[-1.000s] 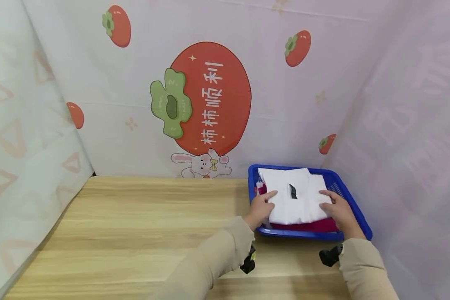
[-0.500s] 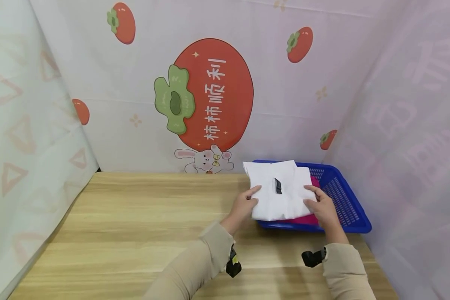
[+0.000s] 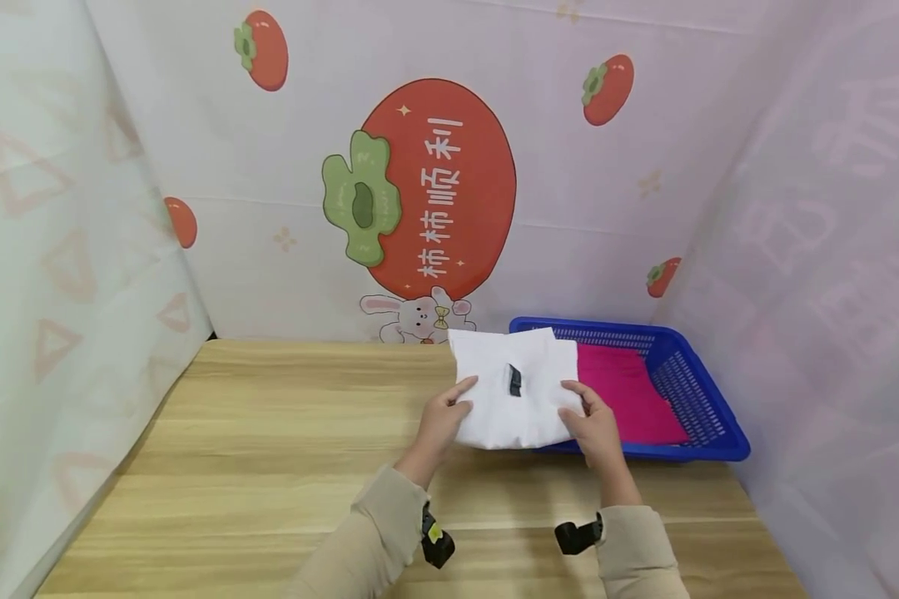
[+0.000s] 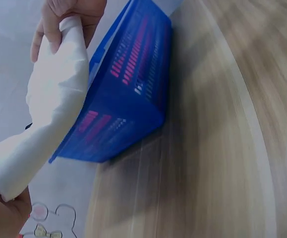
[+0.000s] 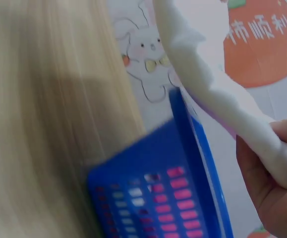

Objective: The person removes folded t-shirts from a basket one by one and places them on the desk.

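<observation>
Both hands hold a folded white garment [image 3: 487, 420] with a small black patch in its middle, raised in front of the blue basket's left side. My left hand [image 3: 438, 423] pinches its left edge, thumb on top; my right hand [image 3: 598, 428] grips the right edge likewise. Seen in the left wrist view, the garment [image 4: 59, 94] is a thick folded layer sagging between the hands, apart from the table. In the right wrist view, thumb and fingers of the right hand [image 5: 277, 198] close round its edge. The lower fingers are partly hidden under the cloth.
The blue plastic basket [image 3: 719, 420] stands at the back right of the wooden table [image 3: 270, 466], near the right curtain. A folded magenta cloth [image 3: 625, 395] lies inside it. A printed curtain [image 3: 554, 249] hangs behind the table.
Both hands have lifted the white garment out of the basket and carried it left. The magenta cloth in the basket now shows more fully.
</observation>
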`<state>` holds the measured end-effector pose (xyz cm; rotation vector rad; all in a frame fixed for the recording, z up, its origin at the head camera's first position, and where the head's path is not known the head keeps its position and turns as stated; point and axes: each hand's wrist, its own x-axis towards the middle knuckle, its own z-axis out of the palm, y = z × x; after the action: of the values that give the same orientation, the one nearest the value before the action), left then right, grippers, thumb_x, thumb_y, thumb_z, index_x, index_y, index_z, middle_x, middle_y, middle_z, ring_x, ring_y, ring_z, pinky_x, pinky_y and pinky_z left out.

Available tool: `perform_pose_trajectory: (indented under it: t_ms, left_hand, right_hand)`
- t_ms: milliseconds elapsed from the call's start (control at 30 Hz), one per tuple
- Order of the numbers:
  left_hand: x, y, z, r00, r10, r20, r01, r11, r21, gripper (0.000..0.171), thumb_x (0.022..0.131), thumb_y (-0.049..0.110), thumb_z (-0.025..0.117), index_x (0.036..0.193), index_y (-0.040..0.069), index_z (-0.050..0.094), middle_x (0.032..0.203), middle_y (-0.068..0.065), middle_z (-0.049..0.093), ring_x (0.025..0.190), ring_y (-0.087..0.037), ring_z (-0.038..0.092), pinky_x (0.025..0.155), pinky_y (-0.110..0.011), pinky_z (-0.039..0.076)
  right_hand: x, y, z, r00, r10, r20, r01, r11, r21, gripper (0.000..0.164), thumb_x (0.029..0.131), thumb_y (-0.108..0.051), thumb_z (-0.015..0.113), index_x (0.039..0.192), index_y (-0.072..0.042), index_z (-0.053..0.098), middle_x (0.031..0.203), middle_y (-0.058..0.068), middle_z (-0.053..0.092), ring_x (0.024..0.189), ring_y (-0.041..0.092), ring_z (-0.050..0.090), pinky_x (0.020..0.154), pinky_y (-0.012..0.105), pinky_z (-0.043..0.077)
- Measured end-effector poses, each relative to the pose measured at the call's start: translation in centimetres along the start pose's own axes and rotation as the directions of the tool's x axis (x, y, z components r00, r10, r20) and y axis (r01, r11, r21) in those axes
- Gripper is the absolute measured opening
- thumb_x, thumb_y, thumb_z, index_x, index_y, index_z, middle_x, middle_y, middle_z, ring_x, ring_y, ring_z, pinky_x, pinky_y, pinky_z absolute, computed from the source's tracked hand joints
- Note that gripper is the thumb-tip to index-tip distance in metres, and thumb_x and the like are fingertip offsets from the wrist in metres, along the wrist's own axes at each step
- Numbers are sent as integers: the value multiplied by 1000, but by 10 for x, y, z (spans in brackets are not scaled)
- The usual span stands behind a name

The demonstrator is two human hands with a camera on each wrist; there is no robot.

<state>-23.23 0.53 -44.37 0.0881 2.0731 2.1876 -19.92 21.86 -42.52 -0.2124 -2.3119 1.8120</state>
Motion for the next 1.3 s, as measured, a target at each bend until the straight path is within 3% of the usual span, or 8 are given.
perform_pose_trajectory:
  t_ms: [100,267,433,567,767,967,1200,1300]
  left_hand:
    - [-3,-2,-15,1000,-9,-12,9,1000,-6,37,82,4,49,117,13,55,130,-7,39,122,-24,27,97,-37,23]
    - [-6,-6,-39,999,-13,-48,11,999,-44,37,82,3,49,117,10,55,131,-10,38,122,-25,27,97,-38,24]
    - [-7,-9,-60,996,-43,-81,38,997,-66,36,83,3,49,117,12,55,132,-9,36,122,-26,27,95,-39,27]
    - [-7,-14,-76,993,-63,-100,58,997,-52,36,83,3,48,117,11,55,132,-9,36,122,-25,27,96,-40,26]
    - [0,-26,-101,990,-81,-113,86,995,42,36,84,2,46,119,9,54,131,-9,38,123,-27,25,98,-41,21]
    - [11,-34,-121,985,-137,-106,149,981,125,37,85,1,44,121,9,51,131,-8,38,124,-27,23,98,-42,21]
    - [23,-38,-133,982,-139,-128,162,968,191,39,84,-1,42,122,5,49,132,-12,36,123,-29,23,97,-43,22]
    - [28,-39,-134,980,-144,-137,173,959,225,40,82,-4,41,121,3,50,131,-15,36,101,-24,47,83,-35,39]
  right_hand:
    - [0,0,16,999,-23,30,23,1000,17,39,78,7,54,116,1,49,120,17,45,89,12,41,55,16,39]
    - [0,-2,40,997,-43,58,41,998,51,38,77,8,55,115,1,51,115,19,48,86,14,43,56,18,40]
    - [3,-2,60,992,-82,91,82,997,7,39,76,7,56,114,1,52,118,18,48,103,18,41,73,19,39]
    - [6,2,76,988,-93,123,97,995,-30,39,74,7,56,113,2,53,114,19,51,103,23,44,76,23,40]
    - [13,11,99,982,9,188,19,989,-144,39,76,3,57,114,-2,53,114,19,51,97,26,49,71,30,44]
    - [24,19,120,963,72,260,-18,979,-201,40,76,3,56,115,-2,52,118,21,47,106,29,44,81,38,41]
    - [34,26,138,970,90,228,-39,975,-218,40,73,3,57,112,-1,54,121,21,45,109,28,40,81,38,40]
    - [36,33,143,974,84,211,-41,979,-200,40,72,6,56,112,3,53,120,23,46,108,29,40,82,38,39]
